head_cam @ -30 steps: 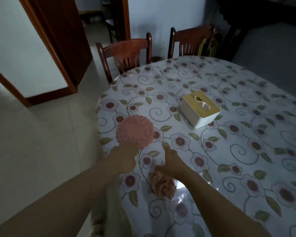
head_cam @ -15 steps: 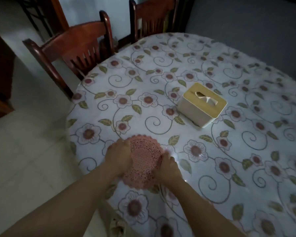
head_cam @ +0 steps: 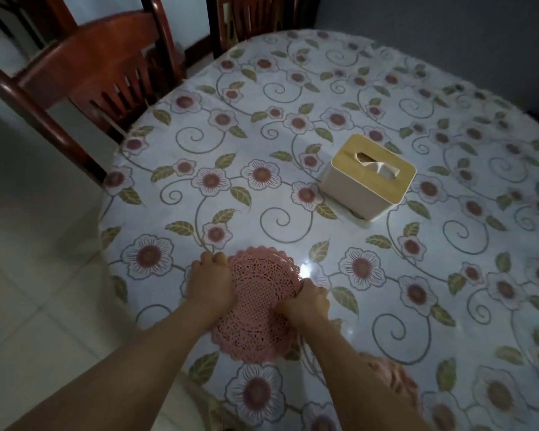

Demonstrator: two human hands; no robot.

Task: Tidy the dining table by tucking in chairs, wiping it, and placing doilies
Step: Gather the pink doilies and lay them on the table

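Fingers (head_cam: pixel 213 259) of the left hand (head_cam: pixel 210 286) are curled at the left edge of the pink doily (head_cam: pixel 259 303), the knuckles bunched over the lace rim; they appear to pinch that edge, though the contact itself is hidden under the hand. Right hand (head_cam: pixel 305 304) sits at the doily's right edge, its fingers curled down onto the lace, again apparently gripping the rim.

Head view, only view supplied: the doily lies flat on the tabletop (head_cam: pixel 417 290) close to the near left edge, between the two hands, with its near portion showing below the wrists. A flowered cloth with a glossy surface covers the tabletop. Beneath the right forearm, near the bottom edge of the frame, a second pink lace piece (head_cam: pixel 392 381) is partly visible; its full outline cannot be made out.

A white tissue box (head_cam: pixel 367 177) with a tan lid stands further in, well apart from the doily, tissue showing in its slot. Two dark wooden chairs stand at the far left side: one chair (head_cam: pixel 84 73) with its back near the table edge, and a second chair (head_cam: pixel 249 20) beyond it, cut off by the frame.
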